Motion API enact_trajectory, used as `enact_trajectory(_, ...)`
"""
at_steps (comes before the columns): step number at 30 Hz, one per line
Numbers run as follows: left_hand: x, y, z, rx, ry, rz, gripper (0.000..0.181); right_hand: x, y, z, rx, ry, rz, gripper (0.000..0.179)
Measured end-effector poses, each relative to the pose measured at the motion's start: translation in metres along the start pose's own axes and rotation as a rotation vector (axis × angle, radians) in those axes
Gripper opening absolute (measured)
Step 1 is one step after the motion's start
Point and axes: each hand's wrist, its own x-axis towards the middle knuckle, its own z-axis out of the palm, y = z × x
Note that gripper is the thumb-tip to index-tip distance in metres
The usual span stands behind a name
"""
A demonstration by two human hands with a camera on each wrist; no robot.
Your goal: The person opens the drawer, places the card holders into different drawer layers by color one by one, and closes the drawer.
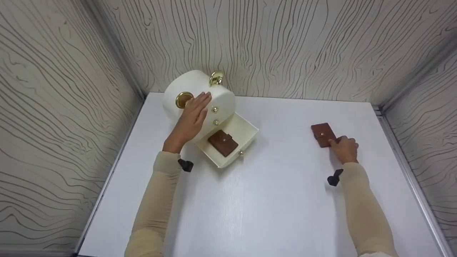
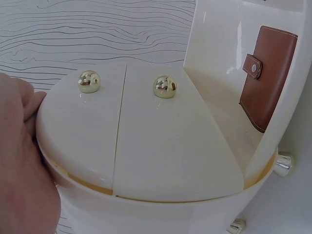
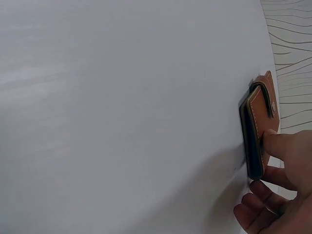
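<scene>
My left hand (image 1: 193, 116) rests with straight fingers against a white rounded drawer box (image 1: 200, 80) that has gold knobs and gold feet; the left wrist view shows the hand at its edge. The lowest drawer (image 1: 246, 125) is pulled out, with a brown wallet (image 1: 223, 142) lying inside, its snap strap fastened. Off to the right, my right hand (image 1: 345, 149) pinches the near corner of a second brown wallet (image 1: 323, 134) between thumb and fingers. In the right wrist view the thumb lies on the face of that wallet (image 3: 261, 109), which stands tilted at the white surface.
A white table (image 1: 282, 185) lies under everything. Wood-grain patterned panels (image 1: 271, 46) rise at the back and both sides, with metal edge strips (image 1: 410, 178) along the table's sides. The drawer juts toward the table's middle, its gold knob (image 1: 241, 153) facing forward.
</scene>
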Motion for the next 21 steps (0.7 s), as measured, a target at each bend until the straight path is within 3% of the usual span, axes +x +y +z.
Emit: enact_trajectory(21,-0.002,0.0013,-0.0004,-0.016,0.015,0.015,0.051,-0.0027,-0.0034,-0.0001,0.192,0.024,0.061,0.066)
